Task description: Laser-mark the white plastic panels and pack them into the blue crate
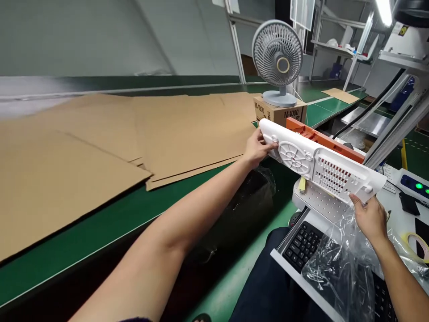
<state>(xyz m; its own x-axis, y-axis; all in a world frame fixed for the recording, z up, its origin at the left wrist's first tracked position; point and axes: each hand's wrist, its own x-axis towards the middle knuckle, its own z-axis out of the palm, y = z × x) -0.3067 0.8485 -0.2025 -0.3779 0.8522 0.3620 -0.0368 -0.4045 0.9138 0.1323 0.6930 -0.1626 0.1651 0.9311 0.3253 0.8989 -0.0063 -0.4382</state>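
Note:
A long white plastic panel (313, 161), with a round ribbed vent and a grid of slots, is held up at a slant between my hands. My left hand (258, 147) pinches its left end, thumb on the face. At the lower right end my right hand (370, 217) grips the edge, fingers mostly behind it. Behind the panel shows an orange plastic part (330, 142); whether the two touch I cannot tell. Below my right hand a crumpled clear plastic bag (345, 264) lies over the black keyboard (303, 243).
Flat cardboard sheets (187, 129) cover much of the green bench at left. A grey fan (277, 53) stands on a cardboard box (279, 114). At right are a tape roll (415, 246), a device with green lights (415, 184) and a slanting metal post (395, 125).

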